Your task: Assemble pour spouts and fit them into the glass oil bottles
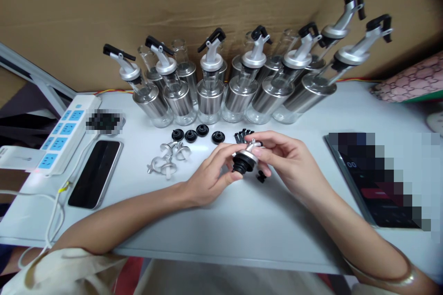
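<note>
Between my hands, above the middle of the table, is a bottle pourer spout point(246, 159) with a silver top and a black ribbed stopper. My left hand point(212, 173) grips its black stopper from the left, thumb underneath. On the other side my right hand point(284, 156) pinches the silver spout end; some of its fingers are hidden behind the piece. Several black stoppers point(190, 136) lie just beyond my left hand. Loose silver spout tops point(168, 167) are heaped to its left. Small black levers point(243, 136) sit behind the hands, and a small black part point(261, 176) lies below my right hand.
Glass bottles with steel bands point(209, 97), several wearing pourers, stand along the back against a cardboard wall point(194, 0). At left are a power strip point(65, 133), a phone point(96, 174) and white cables point(51, 226). A tablet-like device point(367, 184) lies at right.
</note>
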Available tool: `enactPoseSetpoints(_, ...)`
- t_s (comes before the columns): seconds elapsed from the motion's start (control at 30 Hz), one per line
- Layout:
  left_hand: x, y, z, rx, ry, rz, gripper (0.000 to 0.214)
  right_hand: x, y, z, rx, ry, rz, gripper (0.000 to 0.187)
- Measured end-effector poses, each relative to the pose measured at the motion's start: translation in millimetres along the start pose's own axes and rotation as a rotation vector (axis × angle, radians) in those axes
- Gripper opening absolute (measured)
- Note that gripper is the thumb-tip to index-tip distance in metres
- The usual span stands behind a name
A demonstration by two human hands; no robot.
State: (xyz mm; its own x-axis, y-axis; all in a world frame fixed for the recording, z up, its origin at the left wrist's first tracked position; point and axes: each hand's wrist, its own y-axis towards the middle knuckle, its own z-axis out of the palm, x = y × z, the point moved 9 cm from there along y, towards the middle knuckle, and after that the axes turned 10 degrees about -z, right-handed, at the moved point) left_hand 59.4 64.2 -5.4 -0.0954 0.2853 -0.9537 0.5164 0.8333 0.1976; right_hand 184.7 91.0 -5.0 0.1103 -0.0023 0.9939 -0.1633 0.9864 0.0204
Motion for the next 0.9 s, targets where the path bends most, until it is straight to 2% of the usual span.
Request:
enactPoseSetpoints(0.5,-8.2,0.2,0.8,-0.028,0.095,0.092,0.043,-9.0,-5.2,-4.1,-0.154,0.07,0.086,0.019)
enactPoseSetpoints(0.9,-14.9,0.2,0.6,-0.04,0.158,0.134,0.045,-17.1,-10.7,-2.9,-0.158,0.161,0.153,0.02)
